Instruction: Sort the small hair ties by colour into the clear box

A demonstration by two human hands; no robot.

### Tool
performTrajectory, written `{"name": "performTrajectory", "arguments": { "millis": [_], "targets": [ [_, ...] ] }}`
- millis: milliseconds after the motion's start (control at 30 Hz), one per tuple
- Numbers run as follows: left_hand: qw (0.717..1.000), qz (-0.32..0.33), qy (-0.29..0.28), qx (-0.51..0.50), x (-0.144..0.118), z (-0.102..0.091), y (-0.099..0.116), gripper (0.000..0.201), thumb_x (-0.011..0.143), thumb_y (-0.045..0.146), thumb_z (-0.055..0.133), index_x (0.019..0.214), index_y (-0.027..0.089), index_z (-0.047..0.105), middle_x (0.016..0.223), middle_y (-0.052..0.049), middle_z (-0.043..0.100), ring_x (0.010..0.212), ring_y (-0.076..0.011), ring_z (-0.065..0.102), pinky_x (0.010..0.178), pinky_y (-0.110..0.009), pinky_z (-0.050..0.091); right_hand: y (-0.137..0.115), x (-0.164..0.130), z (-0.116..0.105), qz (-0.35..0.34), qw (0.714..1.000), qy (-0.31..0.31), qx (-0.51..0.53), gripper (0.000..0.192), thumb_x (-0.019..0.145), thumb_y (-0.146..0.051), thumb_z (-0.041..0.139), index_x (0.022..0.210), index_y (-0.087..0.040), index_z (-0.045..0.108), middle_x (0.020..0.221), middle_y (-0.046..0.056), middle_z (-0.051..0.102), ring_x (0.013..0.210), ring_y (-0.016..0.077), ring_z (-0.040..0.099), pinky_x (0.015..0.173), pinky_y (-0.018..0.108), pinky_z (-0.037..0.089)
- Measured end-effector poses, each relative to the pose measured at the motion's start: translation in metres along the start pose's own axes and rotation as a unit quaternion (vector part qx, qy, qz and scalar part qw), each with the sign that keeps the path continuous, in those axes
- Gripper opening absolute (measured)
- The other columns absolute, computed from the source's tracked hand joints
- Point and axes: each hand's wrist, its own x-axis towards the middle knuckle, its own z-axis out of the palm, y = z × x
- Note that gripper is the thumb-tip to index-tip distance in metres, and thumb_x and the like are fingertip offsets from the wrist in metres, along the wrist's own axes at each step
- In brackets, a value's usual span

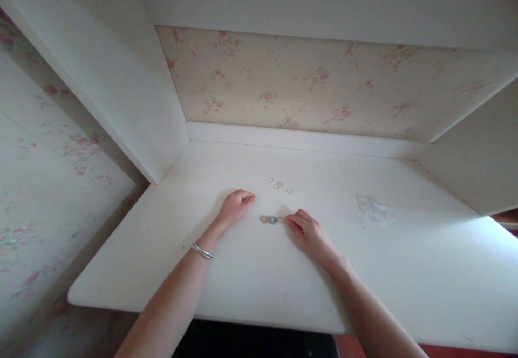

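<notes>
"Rings (272,220), small and coloured, lie near the middle of the white tabletop (259,288). What do you make of them?"

"Three little clusters sit in a short row between the hands: a reddish cluster (264,219) on the left, a dark grey cluster (273,220) in the middle and a yellowish cluster (281,220) on the right. They look close to touching; at this size I can't separate the single rings."

"And the right hand (304,229)?"

"It reaches in from the right, thumb and finger drawn together at the edge of the yellowish cluster. Whether they grip it or only touch it, I can't tell."

"How about the left hand (238,206)?"

"Fingers bunched, tips together, just to the left of the row and slightly farther back, apart from the reddish cluster. I see nothing between the tips, though they might hide something small. A silvery bracelet (202,250) circles that wrist."

"Anything beyond the row?"

"Several thin loose rings (282,184), scattered flat toward the back; a couple seem to overlap. Well off to the right lies a clear plastic bag (374,208), crumpled. I can't make out what's in it."

"And behind?"

"White panels frame a wall of floral wallpaper (299,85)."
</notes>
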Motion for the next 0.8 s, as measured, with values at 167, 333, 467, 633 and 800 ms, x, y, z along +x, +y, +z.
{"name": "performTrajectory", "arguments": {
  "millis": [167,333,467,633,800],
  "targets": [
    [1.000,0.006,0.001,0.000,0.0003,0.0004,-0.0007,0.030,0.084,0.039,0.047,0.090,0.020,0.070,0.088,-0.003,0.068,0.081,-0.0156,0.061,0.073,-0.026,0.044,-0.0054,-0.0006,0.0012,-0.027,0.999,-0.023,-0.029,0.030,0.093,-0.031,0.036,0.097,-0.024,0.065,0.086,0.003,0.059,0.072,0.0127,0.059,0.065,0.024,0.044],
    [1.000,0.005,0.004,0.001,0.0006,0.0011,-0.0009,0.029,0.084,0.037,0.048,0.090,0.020,0.070,0.089,-0.003,0.068,0.082,-0.0157,0.060,0.073,-0.026,0.044,-0.0057,-0.0001,0.0012,-0.035,0.998,-0.025,-0.042,0.029,0.093,-0.028,0.037,0.099,-0.025,0.065,0.087,0.003,0.061,0.072,0.0120,0.060,0.066,0.023,0.045],
    [1.000,-0.001,0.000,0.003,0.0001,0.0006,0.0018,0.030,0.085,0.038,0.047,0.090,0.020,0.070,0.089,-0.003,0.068,0.082,-0.0158,0.060,0.074,-0.026,0.044,-0.0048,-0.0003,0.0018,-0.034,0.998,-0.030,-0.047,0.029,0.093,-0.027,0.038,0.100,-0.026,0.066,0.087,0.003,0.061,0.072,0.0122,0.060,0.066,0.023,0.044],
    [1.000,-0.006,0.000,-0.001,-0.0011,-0.0002,0.0024,0.030,0.084,0.038,0.047,0.091,0.020,0.070,0.090,-0.003,0.068,0.083,-0.0163,0.061,0.075,-0.026,0.045,-0.0036,-0.0002,0.0015,-0.020,0.999,-0.012,-0.022,0.030,0.093,-0.030,0.037,0.094,-0.025,0.066,0.083,0.003,0.060,0.070,0.0121,0.057,0.064,0.023,0.042],
    [1.000,-0.010,-0.004,0.026,0.0006,0.0044,0.0049,0.029,0.084,0.037,0.047,0.090,0.020,0.070,0.088,-0.003,0.068,0.081,-0.0156,0.061,0.074,-0.025,0.045,0.0038,0.0042,-0.0037,0.047,0.991,0.119,0.035,0.033,0.090,-0.040,0.041,0.086,-0.020,0.067,0.075,0.004,0.057,0.061,0.0120,0.051,0.059,0.025,0.040]
  ]
}}
